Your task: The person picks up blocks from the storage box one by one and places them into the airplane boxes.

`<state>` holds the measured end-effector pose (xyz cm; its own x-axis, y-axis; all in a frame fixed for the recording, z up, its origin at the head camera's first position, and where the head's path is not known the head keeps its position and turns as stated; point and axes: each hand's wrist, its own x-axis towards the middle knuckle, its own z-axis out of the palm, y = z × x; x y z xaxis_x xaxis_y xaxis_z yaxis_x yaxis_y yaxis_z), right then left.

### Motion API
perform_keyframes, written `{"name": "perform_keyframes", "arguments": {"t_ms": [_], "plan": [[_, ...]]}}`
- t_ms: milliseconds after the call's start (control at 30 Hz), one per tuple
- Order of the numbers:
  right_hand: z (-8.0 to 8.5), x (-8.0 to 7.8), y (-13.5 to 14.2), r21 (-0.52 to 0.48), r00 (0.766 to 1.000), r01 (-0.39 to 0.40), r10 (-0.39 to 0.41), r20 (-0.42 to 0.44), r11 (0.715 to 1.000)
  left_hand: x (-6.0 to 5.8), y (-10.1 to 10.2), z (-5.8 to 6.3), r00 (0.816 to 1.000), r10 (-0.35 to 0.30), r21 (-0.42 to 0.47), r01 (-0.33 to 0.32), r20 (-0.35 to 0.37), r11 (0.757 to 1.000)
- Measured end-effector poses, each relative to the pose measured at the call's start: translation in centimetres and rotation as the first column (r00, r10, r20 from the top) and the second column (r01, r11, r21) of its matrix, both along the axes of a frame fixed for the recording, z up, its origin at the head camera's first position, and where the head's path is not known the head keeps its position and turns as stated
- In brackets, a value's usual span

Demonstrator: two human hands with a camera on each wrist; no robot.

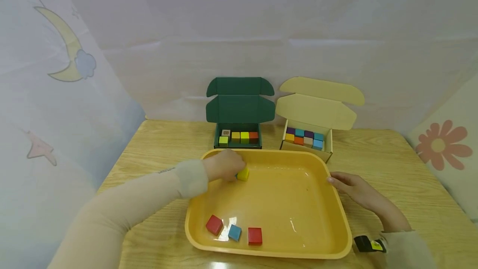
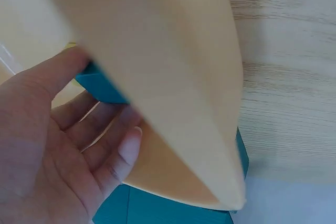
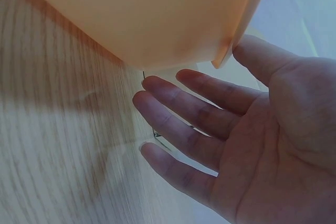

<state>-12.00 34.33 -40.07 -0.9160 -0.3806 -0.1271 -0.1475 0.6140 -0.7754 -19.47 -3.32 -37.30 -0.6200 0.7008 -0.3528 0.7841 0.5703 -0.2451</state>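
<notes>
My left hand [image 1: 225, 164] reaches into the yellow tray [image 1: 298, 202] at its back left corner. Between its thumb and fingers it pinches a teal block [image 2: 105, 85], mostly hidden by the hand in the head view. Right beside that block is a yellow block [image 1: 243, 174]. Two red blocks, one at the left [image 1: 214, 225] and one further right [image 1: 255, 236], lie near the tray's front, with a blue block [image 1: 235, 233] between them. At the tray's right rim, my right hand [image 1: 354, 188] rests its thumb on the edge, its other fingers stretched out below, as the right wrist view shows.
Behind the tray stand two boxes with raised lids: a green box [image 1: 240, 109] and a pale yellow box [image 1: 315, 111]. Each holds several coloured blocks. A wooden table [image 1: 153, 144] carries everything, and a printed cloth [image 1: 239, 20] hangs behind it.
</notes>
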Motion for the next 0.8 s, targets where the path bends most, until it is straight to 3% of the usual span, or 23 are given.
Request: {"name": "perform_keyframes", "arguments": {"t_ms": [167,633,800], "plan": [[0.1,-0.1,-0.1,-0.001,1.000,-0.004,0.004,-0.004,1.000,0.2,-0.1,0.2,1.000,-0.016,-0.023,0.015,-0.020,1.000],[-0.2,-0.1,-0.1,0.008,1.000,0.019,-0.019,0.001,1.000,0.0,-0.6,1.2,0.999,-0.021,0.001,0.021,0.024,1.000],[-0.1,-0.1,-0.2,0.010,1.000,0.018,-0.018,0.000,1.000,-0.1,-0.7,1.8,0.998,-0.061,0.000,0.061,0.018,0.998]]}}
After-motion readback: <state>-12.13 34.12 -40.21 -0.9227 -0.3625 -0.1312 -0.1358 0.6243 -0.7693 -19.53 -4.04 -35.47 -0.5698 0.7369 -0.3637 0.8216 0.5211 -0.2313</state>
